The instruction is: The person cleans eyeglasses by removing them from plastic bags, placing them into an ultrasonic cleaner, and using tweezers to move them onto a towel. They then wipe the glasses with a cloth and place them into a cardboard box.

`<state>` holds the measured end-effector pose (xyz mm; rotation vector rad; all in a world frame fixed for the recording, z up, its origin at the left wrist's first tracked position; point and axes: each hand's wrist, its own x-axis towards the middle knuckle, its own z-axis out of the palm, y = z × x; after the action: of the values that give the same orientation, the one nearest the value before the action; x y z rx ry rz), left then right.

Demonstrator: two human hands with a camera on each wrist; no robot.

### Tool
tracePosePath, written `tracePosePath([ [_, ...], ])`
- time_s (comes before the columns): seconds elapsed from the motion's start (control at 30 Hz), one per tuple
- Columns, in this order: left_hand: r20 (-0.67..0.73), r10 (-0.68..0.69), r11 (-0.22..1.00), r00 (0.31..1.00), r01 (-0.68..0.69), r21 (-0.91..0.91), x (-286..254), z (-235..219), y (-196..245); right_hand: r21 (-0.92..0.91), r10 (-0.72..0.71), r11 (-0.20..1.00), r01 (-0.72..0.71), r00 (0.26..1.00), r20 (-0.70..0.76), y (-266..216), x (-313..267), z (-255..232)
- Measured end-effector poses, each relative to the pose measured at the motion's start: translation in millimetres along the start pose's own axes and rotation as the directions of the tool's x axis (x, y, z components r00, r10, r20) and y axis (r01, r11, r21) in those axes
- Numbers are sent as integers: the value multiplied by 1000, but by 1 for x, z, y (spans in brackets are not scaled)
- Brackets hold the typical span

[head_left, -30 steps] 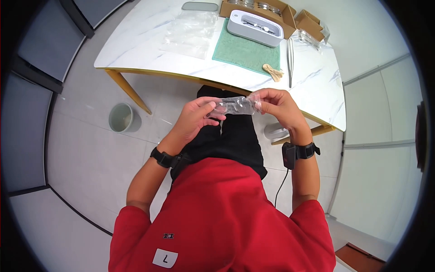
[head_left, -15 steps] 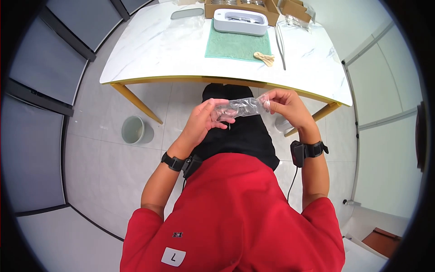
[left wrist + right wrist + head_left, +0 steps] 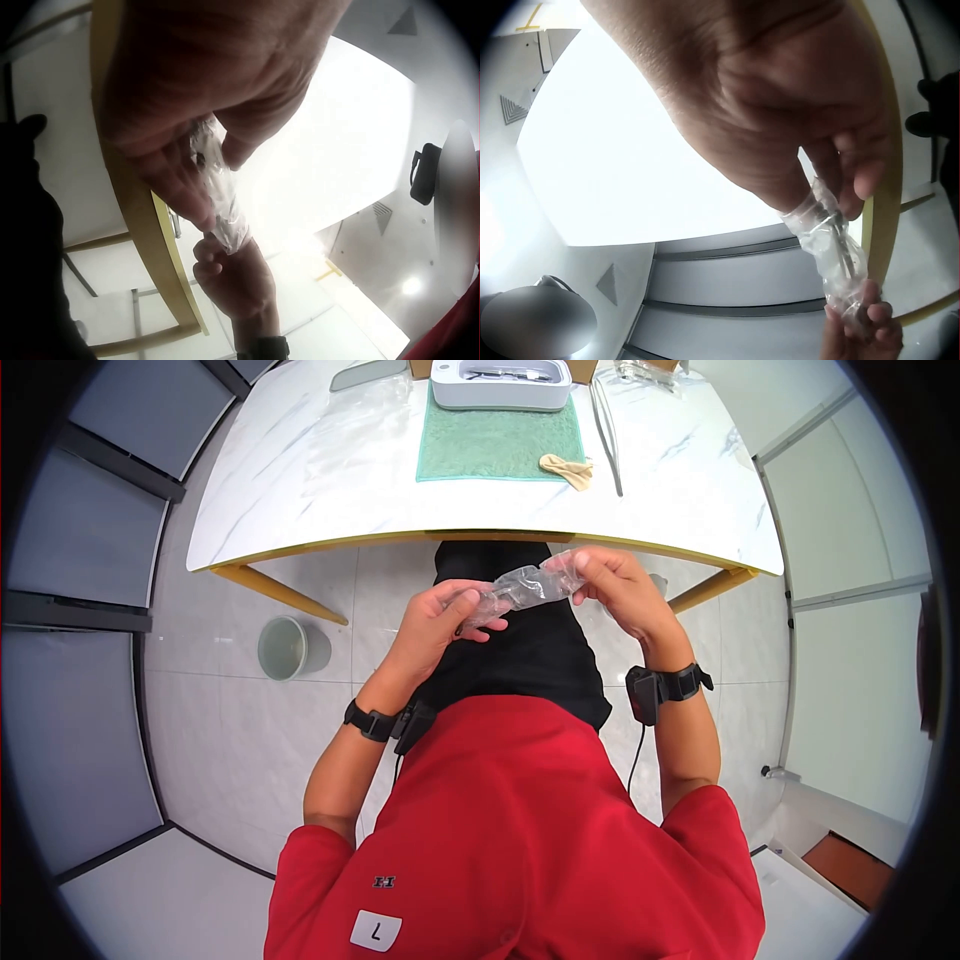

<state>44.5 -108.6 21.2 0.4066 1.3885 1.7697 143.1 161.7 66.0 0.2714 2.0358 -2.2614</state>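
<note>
A clear, crinkled plastic bag (image 3: 530, 586) is stretched between both hands over the lap, in front of the table edge. My left hand (image 3: 435, 622) grips its left end between thumb and fingers. The other end is pinched by my right hand (image 3: 622, 590), a little higher. In the right wrist view something thin and shiny shows inside the bag (image 3: 832, 251); what it is cannot be told. In the left wrist view the bag (image 3: 222, 191) runs from the left fingers to the right hand (image 3: 238, 281).
On the marble-patterned table (image 3: 250, 490) lie a green cloth (image 3: 500, 445), a white device (image 3: 500, 392), beige finger-like pieces (image 3: 568, 470), metal tweezers (image 3: 608, 440) and clear bags (image 3: 360, 430). A bin (image 3: 290, 648) stands on the floor at left.
The right end of the bag has risen slightly, so it slants up to the right. My right thumb now lies over the bag's end. The head view has shifted over the table.
</note>
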Motion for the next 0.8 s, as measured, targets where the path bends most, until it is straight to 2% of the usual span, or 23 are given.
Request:
tracePosePath([
  [0.03,-7,-13,1000,1000,13,-12,4,-1,1,97,14,995,-12,1000,-17,0,2,-2],
  [0.13,-14,-20,1000,1000,20,-7,17,1,5,-27,-114,993,112,991,-76,3,9,-8],
  [0.23,-18,-43,999,999,43,0,26,8,17,-30,-165,986,162,976,-142,9,19,-26],
  [0.33,29,-43,996,999,46,-82,40,8,18,59,-123,988,141,963,-242,6,22,-33],
  [0.43,71,-95,971,993,108,-214,55,13,23,85,-92,989,122,950,-299,7,22,-42],
  [0.53,108,-73,965,992,97,-244,67,18,21,133,-91,981,138,947,-308,12,22,-55],
  [0.63,59,-97,994,994,100,-48,75,31,27,167,-97,973,162,935,-341,13,20,-64],
  [0.8,74,-133,990,988,130,46,95,45,35,160,-94,976,148,948,-303,17,16,-81],
])
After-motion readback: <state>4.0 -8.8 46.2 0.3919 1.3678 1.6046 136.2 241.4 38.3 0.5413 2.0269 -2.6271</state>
